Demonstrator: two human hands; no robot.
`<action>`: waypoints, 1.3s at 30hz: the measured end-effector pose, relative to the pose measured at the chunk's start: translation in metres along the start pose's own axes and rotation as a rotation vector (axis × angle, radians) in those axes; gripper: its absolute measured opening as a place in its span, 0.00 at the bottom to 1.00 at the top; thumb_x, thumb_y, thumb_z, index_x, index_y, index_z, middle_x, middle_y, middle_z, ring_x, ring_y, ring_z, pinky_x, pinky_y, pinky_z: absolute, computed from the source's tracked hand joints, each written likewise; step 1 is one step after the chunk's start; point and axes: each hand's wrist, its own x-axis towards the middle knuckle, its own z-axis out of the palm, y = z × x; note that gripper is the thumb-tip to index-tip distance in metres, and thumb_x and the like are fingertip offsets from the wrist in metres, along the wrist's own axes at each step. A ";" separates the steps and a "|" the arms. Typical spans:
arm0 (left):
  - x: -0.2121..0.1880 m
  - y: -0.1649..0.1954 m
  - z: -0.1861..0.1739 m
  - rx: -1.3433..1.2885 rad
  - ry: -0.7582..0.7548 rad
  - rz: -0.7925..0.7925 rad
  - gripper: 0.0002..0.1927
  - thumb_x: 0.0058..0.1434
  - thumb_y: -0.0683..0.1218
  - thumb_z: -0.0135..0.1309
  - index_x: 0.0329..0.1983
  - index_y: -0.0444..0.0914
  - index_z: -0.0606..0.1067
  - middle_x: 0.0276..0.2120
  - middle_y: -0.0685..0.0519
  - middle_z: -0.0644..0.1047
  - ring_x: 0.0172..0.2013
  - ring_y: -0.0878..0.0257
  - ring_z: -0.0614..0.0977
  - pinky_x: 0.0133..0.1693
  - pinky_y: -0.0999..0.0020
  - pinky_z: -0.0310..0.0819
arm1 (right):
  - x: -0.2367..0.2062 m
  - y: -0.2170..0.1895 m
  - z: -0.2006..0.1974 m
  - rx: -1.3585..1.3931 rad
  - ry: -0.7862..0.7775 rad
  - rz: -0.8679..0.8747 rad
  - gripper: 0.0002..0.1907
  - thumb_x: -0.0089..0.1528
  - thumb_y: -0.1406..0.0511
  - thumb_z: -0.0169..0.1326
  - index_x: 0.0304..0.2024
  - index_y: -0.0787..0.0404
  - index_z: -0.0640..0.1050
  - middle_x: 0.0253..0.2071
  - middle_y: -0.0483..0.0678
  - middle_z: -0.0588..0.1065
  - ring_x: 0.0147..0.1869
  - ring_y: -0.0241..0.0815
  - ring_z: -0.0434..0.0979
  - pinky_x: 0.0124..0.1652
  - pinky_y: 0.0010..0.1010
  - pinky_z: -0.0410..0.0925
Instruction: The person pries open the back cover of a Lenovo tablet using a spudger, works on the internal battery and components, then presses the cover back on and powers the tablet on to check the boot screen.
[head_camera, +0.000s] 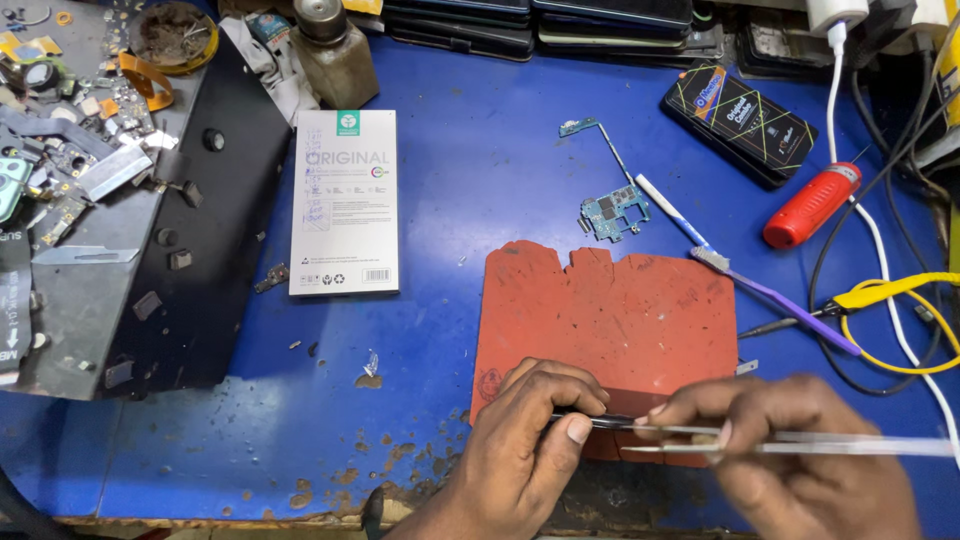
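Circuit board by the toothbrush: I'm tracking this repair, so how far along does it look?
Done: the circuit board lies bare on the blue bench, beside the toothbrush. In hand: over the red mat, the left hand pinches a small dark part while the right hand holds tweezers to it. Left: the board lies apart, unhoused.

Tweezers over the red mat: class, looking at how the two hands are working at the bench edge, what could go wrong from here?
1. The left hand pinches a small dark part at the tips of the tweezers held by the right hand; it could slip off the red mat and over the bench edge.
2. The bare circuit board lies loose near the toothbrush; a sleeve might knock it.
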 end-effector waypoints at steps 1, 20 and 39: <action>0.000 0.000 0.000 0.000 0.002 -0.001 0.05 0.73 0.41 0.47 0.47 0.34 0.72 0.46 0.46 0.78 0.49 0.56 0.80 0.52 0.60 0.75 | -0.004 0.002 0.007 -0.092 0.069 -0.016 0.09 0.64 0.70 0.56 0.43 0.61 0.69 0.49 0.65 0.80 0.59 0.55 0.83 0.56 0.46 0.77; 0.003 0.002 0.003 -0.007 0.014 -0.004 0.06 0.73 0.41 0.47 0.48 0.33 0.73 0.46 0.47 0.78 0.48 0.57 0.80 0.52 0.63 0.76 | -0.012 0.011 0.041 -0.365 0.273 -0.209 0.09 0.63 0.73 0.55 0.42 0.56 0.71 0.45 0.59 0.82 0.55 0.52 0.86 0.54 0.40 0.81; 0.005 0.001 0.004 0.027 0.023 -0.007 0.06 0.74 0.42 0.46 0.47 0.34 0.73 0.45 0.47 0.79 0.48 0.58 0.81 0.50 0.63 0.76 | -0.018 0.018 0.010 0.197 0.198 -0.127 0.12 0.62 0.76 0.55 0.46 0.62 0.70 0.51 0.71 0.76 0.54 0.62 0.85 0.52 0.52 0.81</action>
